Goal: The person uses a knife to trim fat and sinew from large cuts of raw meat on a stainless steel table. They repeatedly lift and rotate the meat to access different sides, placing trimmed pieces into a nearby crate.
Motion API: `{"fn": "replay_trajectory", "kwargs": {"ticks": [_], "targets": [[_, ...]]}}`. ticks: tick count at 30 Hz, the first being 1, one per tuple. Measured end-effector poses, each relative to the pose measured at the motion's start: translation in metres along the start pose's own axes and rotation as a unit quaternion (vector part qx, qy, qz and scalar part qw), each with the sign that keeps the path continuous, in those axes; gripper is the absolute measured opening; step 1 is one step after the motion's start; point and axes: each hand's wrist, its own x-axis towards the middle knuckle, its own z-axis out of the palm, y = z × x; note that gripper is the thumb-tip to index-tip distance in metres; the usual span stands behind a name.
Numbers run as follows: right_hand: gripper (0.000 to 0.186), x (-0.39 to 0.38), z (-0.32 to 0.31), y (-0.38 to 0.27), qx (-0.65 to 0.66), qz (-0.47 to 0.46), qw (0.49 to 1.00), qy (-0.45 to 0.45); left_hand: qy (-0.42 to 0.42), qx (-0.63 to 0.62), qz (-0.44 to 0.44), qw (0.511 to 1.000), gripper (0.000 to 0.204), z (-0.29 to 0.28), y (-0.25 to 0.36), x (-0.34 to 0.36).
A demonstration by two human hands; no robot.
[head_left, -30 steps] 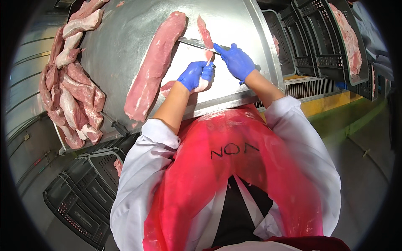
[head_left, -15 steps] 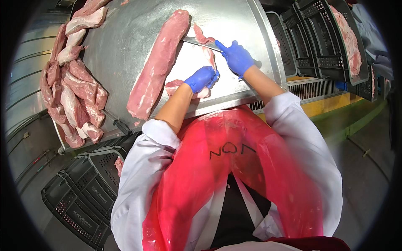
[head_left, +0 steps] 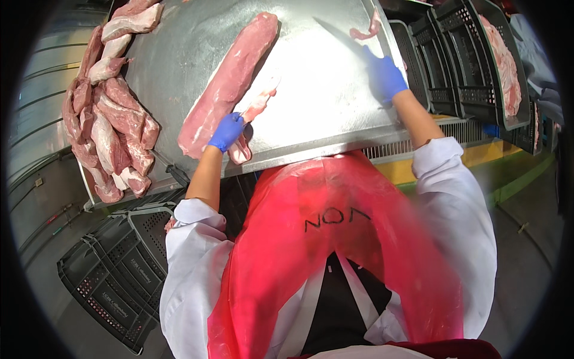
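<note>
On the steel table [head_left: 167, 66], a long pink loin [head_left: 227, 84] lies at a slant. My left hand [head_left: 227, 130], in a blue glove, is closed on a fatty meat piece [head_left: 257, 102] beside the loin's lower part. My right hand [head_left: 385, 78], blue-gloved and blurred, is at the table's right, closed on a knife; its blurred blade [head_left: 338, 32] points up-left. A thin meat scrap [head_left: 369, 29] lies just beyond it, near the top right edge.
A heap of meat cuts [head_left: 110, 125] lies along the table's left side. Dark crates [head_left: 454, 66] stand at the right, one holding meat [head_left: 502, 66]. Another crate [head_left: 113, 281] is at lower left, a yellow ledge [head_left: 466, 155] below the right crates. Pale cloth [head_left: 532, 60] shows at far right.
My right hand and the knife have moved right, with the thin scrap now at the upper right. My left hand has shifted left with the fatty piece, toward the loin.
</note>
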Motion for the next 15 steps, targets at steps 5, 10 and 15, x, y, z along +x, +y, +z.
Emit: {"fn": "replay_trajectory", "kwargs": {"ticks": [5,10,15], "targets": [[0.047,0.003,0.018,-0.021,0.160,0.054,0.986,-0.018,0.028,-0.037,0.036,0.998,0.055,0.029,0.107,0.034],[0.047,-0.017,0.002,-0.029,0.241,0.070,0.968,0.018,0.101,0.027,0.154,0.983,0.076,0.034,0.160,0.090],[0.045,-0.057,-0.003,-0.042,0.228,-0.078,0.971,0.010,0.245,0.250,0.228,0.909,0.043,0.031,0.085,0.000]]}}
